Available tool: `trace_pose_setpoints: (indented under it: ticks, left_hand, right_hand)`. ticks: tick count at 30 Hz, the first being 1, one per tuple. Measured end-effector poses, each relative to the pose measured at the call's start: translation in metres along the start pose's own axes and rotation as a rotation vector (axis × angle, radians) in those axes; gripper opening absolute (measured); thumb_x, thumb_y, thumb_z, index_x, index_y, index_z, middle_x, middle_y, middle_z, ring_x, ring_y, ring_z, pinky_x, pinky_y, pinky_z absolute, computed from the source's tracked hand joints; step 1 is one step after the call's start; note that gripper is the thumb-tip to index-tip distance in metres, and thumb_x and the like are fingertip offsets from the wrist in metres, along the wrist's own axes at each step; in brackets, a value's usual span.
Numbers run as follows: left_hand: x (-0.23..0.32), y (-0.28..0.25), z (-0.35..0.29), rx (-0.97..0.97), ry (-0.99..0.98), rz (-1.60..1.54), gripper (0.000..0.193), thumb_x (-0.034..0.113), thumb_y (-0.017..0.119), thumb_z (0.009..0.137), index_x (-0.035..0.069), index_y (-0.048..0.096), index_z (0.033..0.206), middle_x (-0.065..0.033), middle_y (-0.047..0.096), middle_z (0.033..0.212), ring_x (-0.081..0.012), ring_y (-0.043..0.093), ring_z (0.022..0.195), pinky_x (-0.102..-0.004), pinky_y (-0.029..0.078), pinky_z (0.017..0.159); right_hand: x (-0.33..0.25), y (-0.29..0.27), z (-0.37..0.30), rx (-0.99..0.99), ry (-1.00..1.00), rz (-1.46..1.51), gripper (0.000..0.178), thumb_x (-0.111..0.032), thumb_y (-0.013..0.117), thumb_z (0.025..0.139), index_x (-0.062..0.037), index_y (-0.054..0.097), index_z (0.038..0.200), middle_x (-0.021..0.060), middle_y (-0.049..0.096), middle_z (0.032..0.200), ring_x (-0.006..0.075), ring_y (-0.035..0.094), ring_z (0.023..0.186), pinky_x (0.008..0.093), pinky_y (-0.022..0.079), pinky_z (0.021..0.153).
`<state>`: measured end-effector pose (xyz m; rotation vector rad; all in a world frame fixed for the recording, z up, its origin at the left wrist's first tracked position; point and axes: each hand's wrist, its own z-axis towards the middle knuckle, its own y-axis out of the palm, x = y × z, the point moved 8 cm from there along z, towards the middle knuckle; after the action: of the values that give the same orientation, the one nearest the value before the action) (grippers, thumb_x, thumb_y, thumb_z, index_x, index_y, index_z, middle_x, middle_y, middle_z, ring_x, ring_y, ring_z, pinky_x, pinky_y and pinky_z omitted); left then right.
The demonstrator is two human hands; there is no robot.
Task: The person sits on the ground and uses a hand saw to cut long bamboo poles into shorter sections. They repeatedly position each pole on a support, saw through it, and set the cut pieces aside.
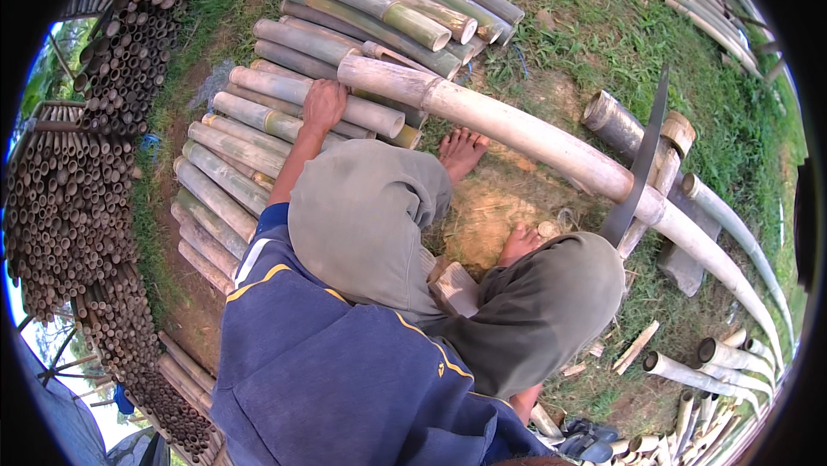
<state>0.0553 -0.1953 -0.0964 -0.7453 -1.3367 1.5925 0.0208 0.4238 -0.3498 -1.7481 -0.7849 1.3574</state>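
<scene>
My left hand is closed over a cut bamboo piece in the row on the left, close to the end of a long bamboo pole. That pole runs from the upper middle down to the right side. A saw blade stands across it, tip upward, its lower end passing behind my right knee. The saw's handle is hidden there. Only a bit of my right arm shows below the knee; my right hand is out of sight.
More cut bamboo pieces lie in rows at left and top. A post and a stone block sit beneath the pole. Big bamboo stacks rise at far left. Bamboo poles lie at lower right. My bare foot rests on soil.
</scene>
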Motion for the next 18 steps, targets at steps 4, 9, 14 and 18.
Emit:
trace_pose_setpoints:
  ticks: [4,9,14,18]
  left_hand:
    - [0.014,-0.042,0.0,-0.047,-0.105,0.039,0.04,0.031,0.057,0.11,0.001,0.078,0.095,-0.0213,0.079,0.102,-0.0437,0.074,0.095,-0.0564,0.056,0.093]
    - [0.001,-0.079,-0.027,-0.098,-0.196,0.002,0.04,0.035,0.057,0.111,0.002,0.076,0.098,-0.0216,0.078,0.102,-0.0443,0.074,0.098,-0.0579,0.056,0.091]
    - [-0.003,-0.02,-0.001,-0.109,-0.175,-0.109,0.035,0.032,0.056,0.111,0.003,0.075,0.106,-0.0213,0.077,0.107,-0.0446,0.073,0.104,-0.0586,0.055,0.095]
    - [0.001,-0.003,-0.012,-0.115,-0.102,-0.065,0.032,0.029,0.055,0.109,0.005,0.075,0.108,-0.0202,0.077,0.108,-0.0444,0.073,0.107,-0.0577,0.054,0.099]
  right_hand:
    - [0.017,-0.004,0.006,0.012,-0.055,-0.092,0.068,-0.06,0.05,0.111,-0.007,0.061,0.151,0.0257,0.06,0.153,0.0476,0.055,0.139,0.0628,0.038,0.119]
    - [0.013,0.007,0.016,-0.173,-0.002,-0.15,0.071,-0.061,0.048,0.11,-0.0047,0.061,0.152,0.0313,0.058,0.154,0.0497,0.049,0.146,0.0634,0.033,0.124]
    - [0.023,0.015,0.021,-0.067,-0.049,-0.175,0.072,-0.059,0.049,0.109,-0.0015,0.06,0.152,0.0333,0.057,0.155,0.0516,0.049,0.145,0.0618,0.031,0.126]
    - [0.014,0.02,0.016,-0.08,-0.085,-0.127,0.07,-0.056,0.05,0.109,-0.0012,0.061,0.151,0.0334,0.057,0.154,0.0516,0.049,0.145,0.0619,0.032,0.126]
